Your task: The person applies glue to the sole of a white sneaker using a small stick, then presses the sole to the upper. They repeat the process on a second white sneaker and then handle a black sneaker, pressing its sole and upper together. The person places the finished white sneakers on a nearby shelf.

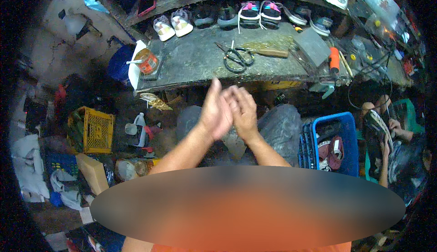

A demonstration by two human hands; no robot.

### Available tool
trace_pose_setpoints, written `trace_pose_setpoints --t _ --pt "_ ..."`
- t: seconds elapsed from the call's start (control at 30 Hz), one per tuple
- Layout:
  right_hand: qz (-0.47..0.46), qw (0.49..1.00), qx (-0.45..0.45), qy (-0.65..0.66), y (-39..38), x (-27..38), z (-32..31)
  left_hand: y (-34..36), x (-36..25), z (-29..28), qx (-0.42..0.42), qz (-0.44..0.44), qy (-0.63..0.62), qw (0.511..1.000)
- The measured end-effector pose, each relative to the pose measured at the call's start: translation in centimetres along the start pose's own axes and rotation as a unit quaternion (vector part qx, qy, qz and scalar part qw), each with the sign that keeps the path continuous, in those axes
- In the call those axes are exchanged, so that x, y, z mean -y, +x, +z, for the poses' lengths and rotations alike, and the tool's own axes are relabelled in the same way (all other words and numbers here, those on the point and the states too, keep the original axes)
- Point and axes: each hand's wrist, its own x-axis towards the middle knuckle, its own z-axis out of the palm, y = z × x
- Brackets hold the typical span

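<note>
The left grip is extended: the palm faces right, the thumb points up and away from the body, and the fingers are partly hidden behind the other hand. The right grip is loosely extended, its fingers slightly bent and laid against the left palm and fingers. Each grip visibly contacts only the other. The surface between the palms is concealed; its contents cannot be determined. Both are raised between the knees, short of the front edge of the dark, worn, flat-topped bench.

The nearest tool is the pair of scissors with black looped handles. It lies flat on the bench, beyond the fingertips and apart from them. Its long axis runs obliquely: the blades point toward the far left, the loops toward the near right. Just beside it, to the right, lies a flat tool with a brown wooden handle. The axis of this tool runs nearly crosswise; the handle end points right.

Farther right on the bench are a grey rectangular slab and an orange cylindrical object. An orange-labelled jar stands at the left end. A blue slatted plastic basket containing maroon footwear is located right of the knees.
</note>
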Motion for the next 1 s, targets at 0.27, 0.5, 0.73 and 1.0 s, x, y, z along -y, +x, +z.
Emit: trace_pose_setpoints --t 0.27,0.5,0.73,1.0 --pt "0.189 0.958 -0.075 0.204 -1.0 -1.9 -0.7 17.7 -24.1 -4.5 -0.44 0.325 0.659 0.516" --pt "0.26 0.909 -0.065 0.318 0.2 -2.3 0.3 20.3 -28.6 -5.2 -0.426 0.313 0.729 0.434" --pt "0.276 0.917 0.065 0.282 -0.1 -1.4 0.9 2.1 -17.7 -3.5 -0.27 0.36 0.592 0.668" --pt "0.148 0.853 0.19 0.463 -2.4 7.6 -1.1 -13.9 -1.6 -1.8 -0.166 0.388 0.481 0.769"
